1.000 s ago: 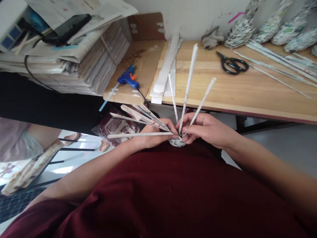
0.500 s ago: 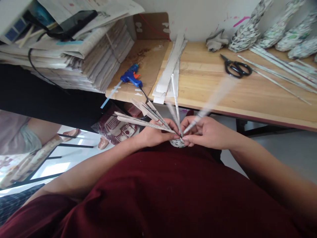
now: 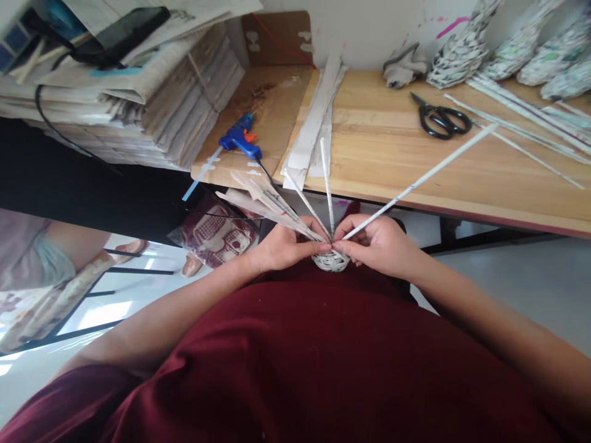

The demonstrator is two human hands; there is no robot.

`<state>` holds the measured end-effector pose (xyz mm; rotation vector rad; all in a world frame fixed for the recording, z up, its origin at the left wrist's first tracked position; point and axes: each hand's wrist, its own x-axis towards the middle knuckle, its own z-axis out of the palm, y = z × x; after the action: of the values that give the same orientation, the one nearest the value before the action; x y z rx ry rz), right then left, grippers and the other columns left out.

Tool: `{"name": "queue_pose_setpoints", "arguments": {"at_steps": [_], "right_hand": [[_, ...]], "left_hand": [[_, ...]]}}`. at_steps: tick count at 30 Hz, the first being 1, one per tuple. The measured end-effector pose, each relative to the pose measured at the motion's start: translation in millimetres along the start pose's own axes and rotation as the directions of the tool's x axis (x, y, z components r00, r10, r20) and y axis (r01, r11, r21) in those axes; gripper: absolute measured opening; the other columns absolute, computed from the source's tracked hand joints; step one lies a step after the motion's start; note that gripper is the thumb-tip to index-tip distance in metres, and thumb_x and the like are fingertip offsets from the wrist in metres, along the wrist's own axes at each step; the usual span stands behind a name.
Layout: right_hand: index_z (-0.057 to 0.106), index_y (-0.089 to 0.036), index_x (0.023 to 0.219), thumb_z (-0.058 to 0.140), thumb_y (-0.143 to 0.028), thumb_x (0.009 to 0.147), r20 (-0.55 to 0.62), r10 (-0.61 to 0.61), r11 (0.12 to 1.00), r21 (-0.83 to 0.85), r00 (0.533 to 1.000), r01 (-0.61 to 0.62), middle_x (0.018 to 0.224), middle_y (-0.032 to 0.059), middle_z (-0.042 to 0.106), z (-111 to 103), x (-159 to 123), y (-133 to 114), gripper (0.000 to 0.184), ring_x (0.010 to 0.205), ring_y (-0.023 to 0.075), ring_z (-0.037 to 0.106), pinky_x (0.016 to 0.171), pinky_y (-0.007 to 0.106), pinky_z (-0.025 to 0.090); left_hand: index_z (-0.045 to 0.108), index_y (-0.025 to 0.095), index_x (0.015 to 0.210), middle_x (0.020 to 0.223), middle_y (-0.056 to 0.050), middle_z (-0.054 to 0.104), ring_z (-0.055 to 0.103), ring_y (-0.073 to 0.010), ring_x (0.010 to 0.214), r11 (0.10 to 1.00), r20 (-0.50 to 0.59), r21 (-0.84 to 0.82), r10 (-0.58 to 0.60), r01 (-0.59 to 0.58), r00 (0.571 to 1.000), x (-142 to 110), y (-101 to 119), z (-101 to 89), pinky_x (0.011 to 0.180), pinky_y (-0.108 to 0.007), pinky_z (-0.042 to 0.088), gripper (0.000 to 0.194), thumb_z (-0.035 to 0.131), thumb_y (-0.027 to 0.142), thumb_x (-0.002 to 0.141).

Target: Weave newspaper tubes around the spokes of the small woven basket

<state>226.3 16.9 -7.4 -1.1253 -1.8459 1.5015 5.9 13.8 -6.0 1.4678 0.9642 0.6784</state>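
Observation:
Close to my dark red shirt I hold a small woven newspaper piece [image 3: 331,261] with several rolled paper sticks standing out of its top. My left hand [image 3: 290,247] is closed on its upper left edge, thumb on the rim, with a bunch of the paper sticks [image 3: 272,209] fanning out past the fingers. Thumb and fingers of my right hand [image 3: 376,246] pinch a long rolled paper stick [image 3: 425,176] at the rim, and it slants up to the right over the table edge. Two more sticks rise between my hands. The fingers' undersides are hidden.
On the wooden table [image 3: 378,154] lie black-handled scissors [image 3: 443,120], paper strips [image 3: 316,129] and more paper sticks [image 3: 530,117]. Woven paper forms [image 3: 462,55] stand at the back. A blue glue gun [image 3: 241,136] rests on cardboard beside stacked newspapers [image 3: 184,104]. Another person's leg [image 3: 69,243] shows at left.
The long stick at my right hand, blurred before, has swung lower to the right and is now sharp. A blurred stick between my hands now leans left. The woven piece shows a little more.

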Motion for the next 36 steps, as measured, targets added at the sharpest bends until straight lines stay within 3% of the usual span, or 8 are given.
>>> {"name": "queue_pose_setpoints", "arguments": {"at_steps": [4,8,12,17,24,28,32,36], "right_hand": [[0.072,-0.017,0.096,0.068,-0.025,0.087,0.029,-0.179,0.970,-0.164,0.983,0.182,0.089,0.0047,0.066,-3,-8,0,0.013,0.063,0.0116,0.060,0.057,0.026,0.049],[0.069,-0.018,0.104,0.077,-0.030,0.081,0.052,-0.217,0.928,-0.299,0.975,0.222,0.084,0.0018,0.064,-2,-12,0,0.027,0.059,0.0102,0.056,0.056,0.025,0.047],[0.070,-0.018,0.097,0.071,-0.028,0.087,-0.007,-0.270,0.885,-0.396,0.963,0.246,0.086,0.0034,0.069,2,-11,0,0.014,0.062,0.0114,0.059,0.060,0.026,0.047],[0.068,-0.018,0.099,0.058,-0.023,0.095,0.045,-0.395,0.767,-0.534,0.917,0.357,0.092,0.0065,0.071,3,-11,-3,0.011,0.081,0.0179,0.066,0.072,0.030,0.049],[0.064,-0.017,0.101,0.044,-0.006,0.094,0.302,-0.291,0.542,-0.730,0.908,0.416,0.094,0.0082,0.064,-1,-14,-11,0.024,0.072,0.0162,0.058,0.063,0.028,0.044],[0.064,-0.018,0.105,0.042,-0.001,0.090,0.355,-0.292,0.445,-0.771,0.888,0.455,0.103,0.0113,0.063,-2,-15,-16,0.032,0.079,0.0189,0.058,0.066,0.030,0.044],[0.065,-0.017,0.099,0.040,-0.005,0.094,0.310,-0.313,0.532,-0.726,0.898,0.435,0.097,0.0104,0.062,-2,-15,-15,0.027,0.077,0.0181,0.057,0.067,0.030,0.045],[0.064,-0.018,0.098,0.041,-0.011,0.097,0.238,-0.343,0.644,-0.645,0.909,0.412,0.093,0.0091,0.063,-3,-14,-12,0.024,0.073,0.0173,0.058,0.064,0.030,0.045]], "left_hand": [[0.066,0.012,0.079,0.072,-0.003,0.070,0.063,-0.0122,0.066,0.997,0.003,-0.071,0.016,-0.016,1.000,1,-2,0.8,0.063,-0.024,0.052,0.021,0.078,0.029,0.080],[0.063,0.013,0.078,0.067,-0.001,0.066,0.059,-0.0113,0.061,0.996,-0.019,-0.085,-0.019,0.018,1.000,0,-2,2.1,0.060,-0.024,0.051,0.026,0.078,0.034,0.080],[0.063,0.013,0.077,0.070,-0.002,0.067,0.060,-0.0123,0.064,0.998,-0.016,-0.065,-0.010,0.009,1.000,0,-1,2.6,0.062,-0.025,0.050,0.026,0.077,0.035,0.080],[0.065,0.013,0.081,0.074,-0.004,0.068,0.061,-0.0136,0.069,0.999,0.012,-0.041,0.007,-0.007,1.000,-1,-2,0.8,0.063,-0.026,0.050,0.022,0.074,0.033,0.083],[0.064,0.013,0.082,0.074,-0.003,0.066,0.061,-0.0136,0.070,0.999,0.024,-0.034,0.033,-0.032,0.999,0,-7,-1.2,0.064,-0.025,0.051,0.023,0.073,0.034,0.084],[0.064,0.013,0.083,0.076,-0.004,0.067,0.062,-0.0140,0.071,0.999,0.054,-0.039,0.029,-0.027,0.998,-1,-6,-2.8,0.066,-0.026,0.052,0.021,0.073,0.033,0.084],[0.064,0.014,0.083,0.076,-0.003,0.066,0.062,-0.0142,0.073,0.998,0.054,-0.009,0.070,-0.070,0.996,-1,-7,-2.9,0.069,-0.026,0.052,0.017,0.070,0.030,0.087],[0.062,0.015,0.082,0.073,-0.001,0.064,0.059,-0.0132,0.070,0.995,-0.031,0.035,0.094,-0.093,0.995,1,-9,1.2,0.070,-0.027,0.051,0.018,0.069,0.030,0.087]]}}
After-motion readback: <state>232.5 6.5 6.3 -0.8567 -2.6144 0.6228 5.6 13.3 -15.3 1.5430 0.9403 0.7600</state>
